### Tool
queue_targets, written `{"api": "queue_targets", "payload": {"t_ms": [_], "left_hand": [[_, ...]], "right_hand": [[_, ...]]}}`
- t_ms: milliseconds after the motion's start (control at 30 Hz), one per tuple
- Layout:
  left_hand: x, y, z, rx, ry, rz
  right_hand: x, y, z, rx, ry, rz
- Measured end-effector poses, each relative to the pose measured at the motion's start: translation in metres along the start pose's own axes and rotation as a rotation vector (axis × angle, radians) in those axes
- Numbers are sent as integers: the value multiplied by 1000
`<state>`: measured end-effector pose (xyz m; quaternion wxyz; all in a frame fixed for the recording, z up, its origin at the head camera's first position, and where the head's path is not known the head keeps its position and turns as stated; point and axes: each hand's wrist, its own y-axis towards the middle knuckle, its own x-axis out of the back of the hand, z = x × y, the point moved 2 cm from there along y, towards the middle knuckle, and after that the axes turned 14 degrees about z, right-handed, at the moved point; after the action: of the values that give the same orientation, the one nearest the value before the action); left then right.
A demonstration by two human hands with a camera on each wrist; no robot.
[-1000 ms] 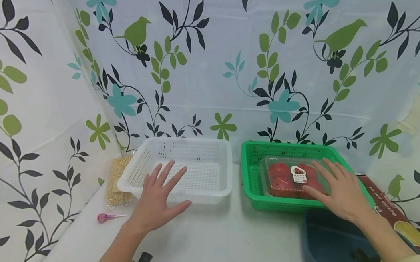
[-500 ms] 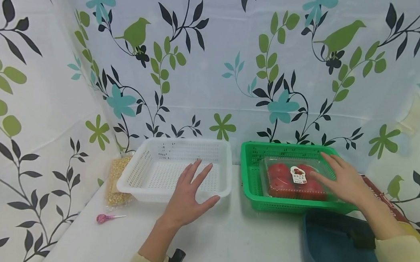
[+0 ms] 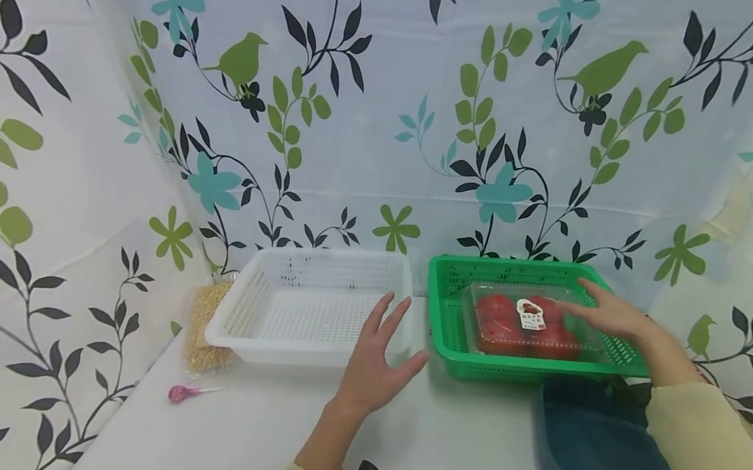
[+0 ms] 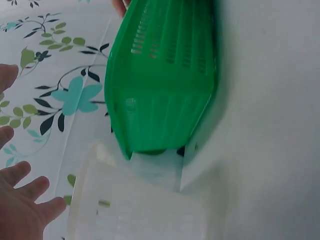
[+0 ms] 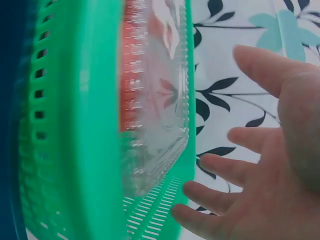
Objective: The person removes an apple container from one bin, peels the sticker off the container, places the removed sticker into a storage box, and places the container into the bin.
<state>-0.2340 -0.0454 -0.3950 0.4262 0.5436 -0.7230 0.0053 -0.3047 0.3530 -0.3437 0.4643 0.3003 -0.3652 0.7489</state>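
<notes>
R hand point(image 3: 610, 313), fingers spread & empty, is nearer, w/ the clear pack of red fruit point(image 3: 530, 323) just to its L in the green basket point(image 3: 504, 362), long axis L-R, while the L hand point(image 3: 376, 368), also spread & empty, is farther, nr the white basket point(image 3: 292, 348).

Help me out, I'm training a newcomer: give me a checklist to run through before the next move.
1. Left grip free: ok; fingers spread, holding nothing.
2. Right grip free: ok; holding nothing, near the clear box.
3. Right grip in contact with the box: not ok; the right wrist view shows the fingers apart from it.
4. Box inside the green basket: ok.
5. Box lid fastened: cannot tell; no catch is visible.
6. Room in the white basket: ok; nothing shows inside it.
</notes>
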Motion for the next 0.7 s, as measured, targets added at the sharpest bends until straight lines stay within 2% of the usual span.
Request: {"api": "queue_targets", "payload": {"t_ms": [233, 400, 467, 567, 700], "left_hand": [[-27, 5, -17, -34, -100, -17], [-44, 6, -23, -28, -146, -30], [-49, 7, -24, -4, -170, -41], [-57, 7, -22, 68, -209, -48], [-71, 7, -20, 142, -234, -41]], "right_hand": [[2, 6, -15, -113, 130, 116], [2, 12, -29, -116, 277, 187], [2, 14, -33, -115, 343, 205], [2, 17, -38, -136, 406, 222], [1, 19, -42, -175, 433, 226]]}}
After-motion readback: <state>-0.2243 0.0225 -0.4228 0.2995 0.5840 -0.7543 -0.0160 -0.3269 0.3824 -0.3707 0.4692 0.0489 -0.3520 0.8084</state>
